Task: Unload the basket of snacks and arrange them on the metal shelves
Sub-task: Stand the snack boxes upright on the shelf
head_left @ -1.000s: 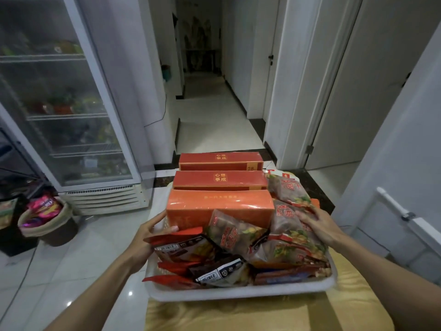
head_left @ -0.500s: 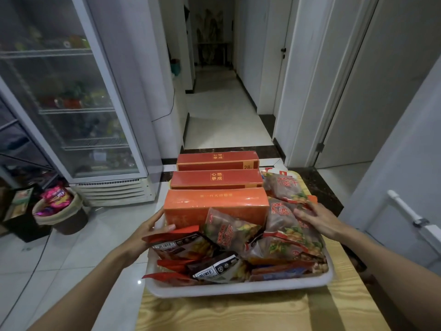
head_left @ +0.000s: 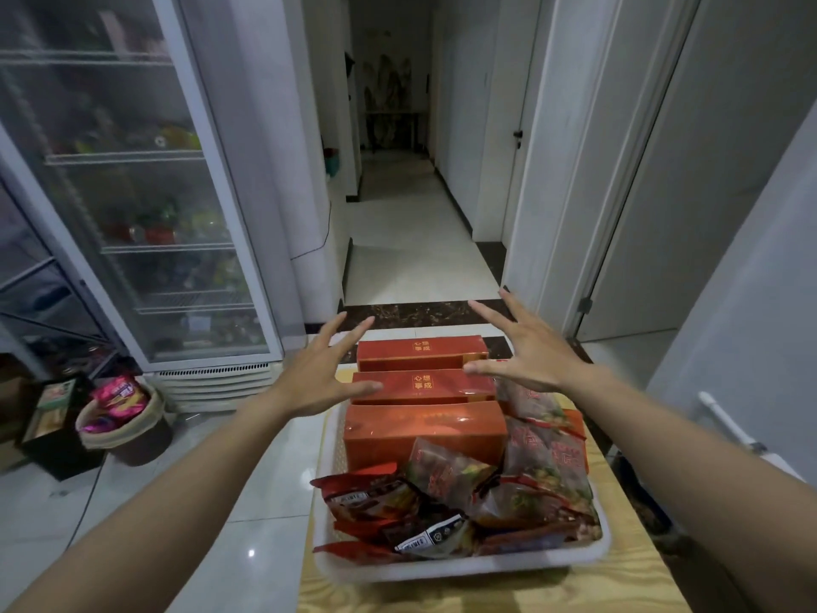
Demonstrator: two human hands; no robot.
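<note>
Both hands have lifted off the basket's sides. The left hand [head_left: 322, 378] and right hand [head_left: 530, 356] now hover apart above the far boxes, fingers spread and straight, gripping nothing. The basket [head_left: 464, 568] rests on the wooden tabletop [head_left: 486, 601], its left rim along the tabletop's left edge. It holds three orange boxes [head_left: 424, 431] at its far end and snack packets [head_left: 442, 502] heaped at its near end. A fridge [head_left: 132, 192] stands beyond the tabletop's left edge.

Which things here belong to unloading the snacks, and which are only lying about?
For the job: white basket, orange boxes, snack bags, left hand, right hand.
Lying about: glass-door fridge, floor bin with pink packets, wooden table.
</note>
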